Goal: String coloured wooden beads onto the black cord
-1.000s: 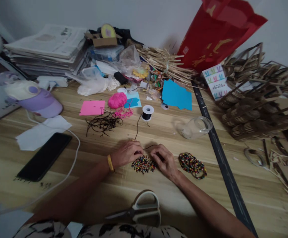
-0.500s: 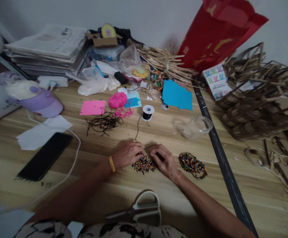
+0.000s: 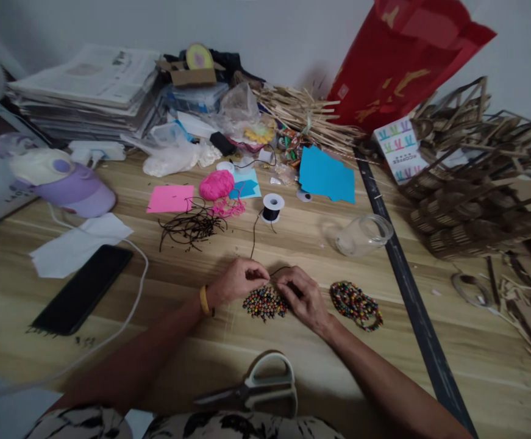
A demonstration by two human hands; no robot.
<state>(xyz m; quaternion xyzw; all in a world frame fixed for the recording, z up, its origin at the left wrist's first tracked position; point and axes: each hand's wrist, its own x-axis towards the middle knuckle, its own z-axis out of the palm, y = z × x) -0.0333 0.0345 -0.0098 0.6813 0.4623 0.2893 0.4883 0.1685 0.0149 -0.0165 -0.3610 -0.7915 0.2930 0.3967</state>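
Note:
A heap of small multicoloured beads [image 3: 265, 303] lies on the wooden table between my hands. Just above its left side my left hand [image 3: 242, 278] is closed, thumb and forefinger pinched together on a black cord [image 3: 253, 241] that runs back to a white spool [image 3: 274, 208]. My right hand [image 3: 305, 297] rests at the heap's right edge, its fingers closed on a short stretch of the same dark cord. Whether a bead sits in either pinch is too small to tell. A coil of strung beads [image 3: 355, 305] lies right of my right hand.
Scissors [image 3: 260, 387] lie near my body. A glass jar [image 3: 363, 235] stands back right, and cut black cords [image 3: 192, 224] and pink yarn [image 3: 217, 185] lie back left. A phone [image 3: 82, 289] with a white cable is at left, woven baskets [image 3: 470, 207] at right.
My left hand has lifted slightly and shifted a little to the right, its fingers nearer the cord by my right hand. My right hand has stayed nearly still.

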